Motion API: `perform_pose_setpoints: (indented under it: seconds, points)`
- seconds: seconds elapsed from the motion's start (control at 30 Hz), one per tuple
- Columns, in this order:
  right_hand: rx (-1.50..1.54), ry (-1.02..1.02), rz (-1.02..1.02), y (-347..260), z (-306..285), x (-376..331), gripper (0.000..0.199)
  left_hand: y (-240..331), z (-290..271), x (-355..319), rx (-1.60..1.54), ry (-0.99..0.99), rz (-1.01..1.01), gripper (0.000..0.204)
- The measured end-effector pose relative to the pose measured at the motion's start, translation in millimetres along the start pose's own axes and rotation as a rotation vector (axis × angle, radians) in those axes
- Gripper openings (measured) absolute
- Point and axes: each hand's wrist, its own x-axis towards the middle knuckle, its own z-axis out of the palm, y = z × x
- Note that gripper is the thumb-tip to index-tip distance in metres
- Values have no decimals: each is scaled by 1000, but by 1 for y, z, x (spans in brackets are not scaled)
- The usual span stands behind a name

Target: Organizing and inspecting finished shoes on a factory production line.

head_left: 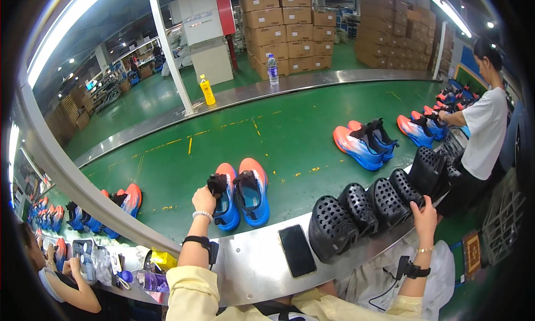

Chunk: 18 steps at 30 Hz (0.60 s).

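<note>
My left hand point(204, 200) is clenched around the black strap bit of the left shoe point(225, 205) in the blue-and-orange pair sitting on the green belt point(290, 137) right in front of me, with its twin point(252, 199) just beside it on the right. Gripping there keeps it steady, I reckon. My right hand point(424, 216) is out to the right, fingers curled onto the nearest of the black perforated inserts point(362, 209) lined up on the near metal ledge point(251, 265), so they're within easy reach. My phone point(297, 250) lies flat on that ledge, left of the inserts. More pairs point(365, 142) ride further right toward a co-worker point(484, 131).
</note>
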Motion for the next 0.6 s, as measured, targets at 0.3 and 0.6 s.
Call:
perform_pose_setpoints:
  seconds: [0.3, 0.6]
  points:
    - [-390, 70, -123, 14, 2, 8, 65, 65, -58, -36, -537, 440, 261, 17]
    - [-159, 45, -93, 15, 7, -1, 57, 116, 7, -33, -571, -87, 429, 26]
